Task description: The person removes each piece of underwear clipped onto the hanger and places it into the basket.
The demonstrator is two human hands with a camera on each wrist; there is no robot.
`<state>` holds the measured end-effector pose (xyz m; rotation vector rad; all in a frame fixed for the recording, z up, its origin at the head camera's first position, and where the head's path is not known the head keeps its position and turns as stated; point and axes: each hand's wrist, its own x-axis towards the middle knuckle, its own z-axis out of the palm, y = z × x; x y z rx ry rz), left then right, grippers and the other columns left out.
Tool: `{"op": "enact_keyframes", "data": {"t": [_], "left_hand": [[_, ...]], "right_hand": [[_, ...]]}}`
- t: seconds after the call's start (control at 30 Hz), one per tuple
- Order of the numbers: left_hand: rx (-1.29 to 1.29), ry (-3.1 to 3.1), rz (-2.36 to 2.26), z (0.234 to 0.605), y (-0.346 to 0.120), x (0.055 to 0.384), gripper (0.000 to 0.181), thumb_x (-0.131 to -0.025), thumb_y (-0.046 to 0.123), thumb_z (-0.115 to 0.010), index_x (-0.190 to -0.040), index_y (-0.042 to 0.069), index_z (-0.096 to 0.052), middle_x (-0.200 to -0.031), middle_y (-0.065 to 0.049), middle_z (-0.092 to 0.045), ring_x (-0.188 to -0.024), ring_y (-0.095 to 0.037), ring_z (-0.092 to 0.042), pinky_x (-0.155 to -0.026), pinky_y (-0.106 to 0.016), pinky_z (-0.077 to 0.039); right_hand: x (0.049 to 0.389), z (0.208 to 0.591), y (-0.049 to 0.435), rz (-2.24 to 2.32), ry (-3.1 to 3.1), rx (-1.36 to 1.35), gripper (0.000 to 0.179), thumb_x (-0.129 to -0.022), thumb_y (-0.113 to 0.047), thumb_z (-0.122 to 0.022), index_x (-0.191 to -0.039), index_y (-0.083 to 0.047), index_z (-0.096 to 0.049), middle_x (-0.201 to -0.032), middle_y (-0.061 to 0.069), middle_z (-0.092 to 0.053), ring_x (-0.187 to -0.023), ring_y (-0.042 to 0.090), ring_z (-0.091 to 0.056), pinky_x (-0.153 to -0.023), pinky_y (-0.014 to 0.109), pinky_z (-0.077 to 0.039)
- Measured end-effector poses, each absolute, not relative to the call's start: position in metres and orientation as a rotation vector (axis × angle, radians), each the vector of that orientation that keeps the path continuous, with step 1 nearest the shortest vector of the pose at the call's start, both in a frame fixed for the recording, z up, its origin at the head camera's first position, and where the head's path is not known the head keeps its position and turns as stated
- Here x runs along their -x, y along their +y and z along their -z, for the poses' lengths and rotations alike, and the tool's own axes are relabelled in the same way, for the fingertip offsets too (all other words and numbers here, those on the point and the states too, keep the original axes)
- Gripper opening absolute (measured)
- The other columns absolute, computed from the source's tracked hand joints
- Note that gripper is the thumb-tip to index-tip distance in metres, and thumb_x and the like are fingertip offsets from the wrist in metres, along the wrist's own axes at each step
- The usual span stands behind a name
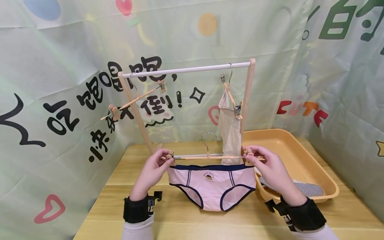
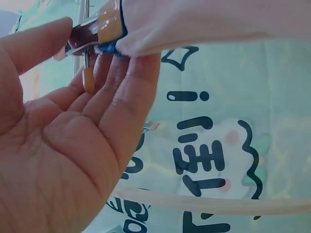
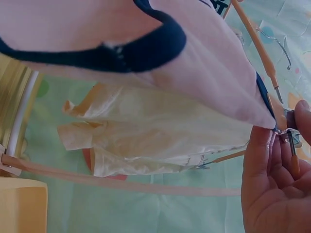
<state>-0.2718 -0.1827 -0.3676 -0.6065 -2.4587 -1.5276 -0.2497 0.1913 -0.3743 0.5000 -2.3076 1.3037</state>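
Pink underpants [image 1: 210,188] with navy trim hang spread out, waistband up — clipped at both sides to a hanger [image 1: 208,155], hook upward, above the surface [image 1: 180,223].

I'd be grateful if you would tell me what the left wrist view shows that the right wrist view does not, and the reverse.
Only the left wrist view shows the left hand, with the left clip it pinches, and the exclamation mark.
Only the right wrist view shows the right hand, the hanging cream cloth and a corner of the tray.
Both show the pink underwear, parts of its hanger and of the wooden stand, and the printed curtain.
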Motion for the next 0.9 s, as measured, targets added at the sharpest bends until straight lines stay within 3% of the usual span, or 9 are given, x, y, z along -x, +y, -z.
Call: {"op": "enact_keyframes", "data": {"t": [0.2,0.4,0.67,0.9], "left_hand": [[0.620,-2.478,1.491,0.365,-0.178,0.269,0.023,-0.093,0.007,-0.057,-0.110,-0.008,-0.057,-0.100,-0.024,-0.063,-0.083,-0.031,-0.065,-0.066,-0.031,-0.048],[0.608,-2.504,1.424,0.374,-0.180,0.275,0.021,-0.094,0.016,-0.058,-0.109,0.002,-0.060,-0.099,-0.019,-0.068,-0.083,-0.023,-0.065,-0.068,-0.036,-0.050],[0.553,-2.588,1.285,0.378,-0.176,0.275,0.027,-0.094,0.022,-0.058,-0.114,0.003,-0.059,-0.103,-0.015,-0.070,-0.094,-0.022,-0.064,-0.085,-0.051,-0.053],[0.434,-2.584,1.067,0.374,-0.170,0.271,0.052,-0.092,0.040,-0.059,-0.129,0.005,-0.051,-0.133,-0.020,-0.054,-0.124,-0.033,-0.045,-0.102,-0.058,-0.040]], "right_hand": [[0.247,0.372,0.191,-1.278,-2.289,-0.491,0.025,-0.092,-0.017,-0.062,-0.115,-0.009,-0.065,-0.095,0.004,-0.064,-0.088,0.007,-0.057,-0.070,0.012,-0.052],[0.246,0.372,0.190,-1.227,-2.277,-0.479,0.025,-0.090,-0.016,-0.064,-0.115,-0.011,-0.066,-0.094,0.003,-0.065,-0.087,0.007,-0.057,-0.069,0.012,-0.051],[0.246,0.374,0.189,-1.188,-2.273,-0.486,0.025,-0.088,-0.014,-0.067,-0.112,-0.007,-0.066,-0.093,0.004,-0.066,-0.083,0.007,-0.058,-0.067,0.011,-0.050],[0.246,0.373,0.188,-1.163,-2.276,-0.485,0.025,-0.087,-0.015,-0.068,-0.111,-0.008,-0.067,-0.094,0.004,-0.067,-0.081,0.007,-0.058,-0.066,0.011,-0.050]]}}
